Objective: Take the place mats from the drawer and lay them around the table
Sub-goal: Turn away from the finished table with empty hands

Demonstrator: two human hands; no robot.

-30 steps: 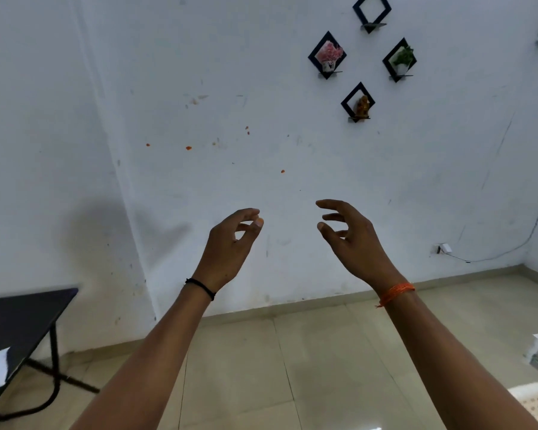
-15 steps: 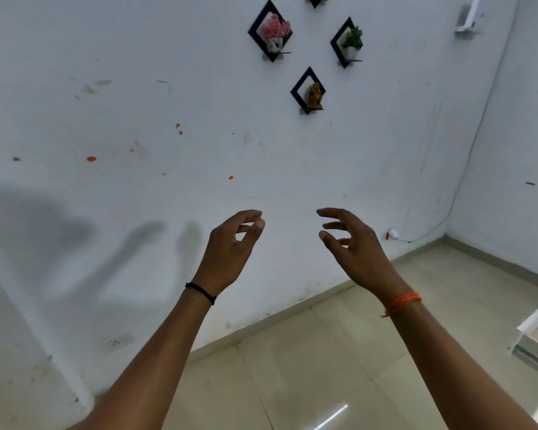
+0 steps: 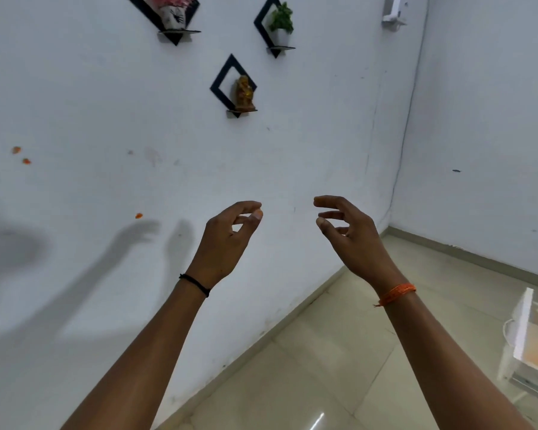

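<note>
My left hand (image 3: 227, 243) is raised in front of a white wall, fingers loosely curled and apart, holding nothing; a black band circles its wrist. My right hand (image 3: 351, 240) is raised beside it at the same height, fingers spread and empty, with an orange thread on the wrist. No place mats, drawer front or table top with mats can be made out. A white piece of furniture (image 3: 525, 336) with an orange-tinted inner surface shows at the right edge; what it is I cannot tell.
Black diamond wall shelves hold a small figurine (image 3: 244, 94), a green plant (image 3: 280, 21) and pink flowers (image 3: 171, 4). A second white wall (image 3: 485, 135) meets the first at a corner on the right. Beige floor tiles (image 3: 339, 367) lie below.
The view has swung to the right: the wall shelves slid left and up, the room corner and the white furniture came into view, and the black table left the frame. Both hands kept their raised pose.
</note>
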